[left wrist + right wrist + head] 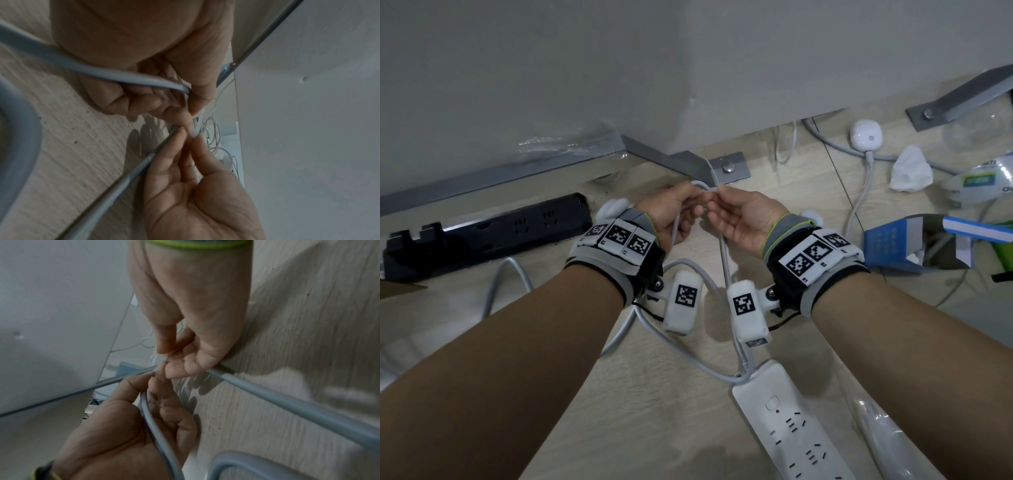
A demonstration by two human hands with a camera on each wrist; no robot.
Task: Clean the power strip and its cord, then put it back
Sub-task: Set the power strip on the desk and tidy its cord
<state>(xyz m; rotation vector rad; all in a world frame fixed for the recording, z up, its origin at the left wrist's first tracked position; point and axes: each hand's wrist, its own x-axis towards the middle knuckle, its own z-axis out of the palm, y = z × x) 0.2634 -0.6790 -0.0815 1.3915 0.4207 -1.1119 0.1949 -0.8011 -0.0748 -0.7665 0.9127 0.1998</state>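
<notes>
The white power strip (pixel 791 428) lies on the wooden floor at the lower right of the head view. Its grey-white cord (pixel 724 260) rises from the strip's end to a small bend held up between both hands. My left hand (pixel 697 197) pinches the bend from the left, and the cord runs back through its palm. My right hand (pixel 717 195) pinches the same bend from the right. In the left wrist view the left hand (pixel 190 112) and right hand (pixel 191 136) meet fingertip to fingertip on the cord (pixel 102 71). The right wrist view shows the right hand (pixel 168 360), the left hand (pixel 153 379) and the cord (pixel 287 404).
A black power strip (pixel 489 233) lies at the left by a grey metal desk foot (pixel 688 164). To the right are a round white plug (pixel 865 134), a crumpled tissue (pixel 911 169), a wipes packet (pixel 979 185) and a blue box (pixel 914 241). A clear plastic bag (pixel 887 438) lies beside the white strip.
</notes>
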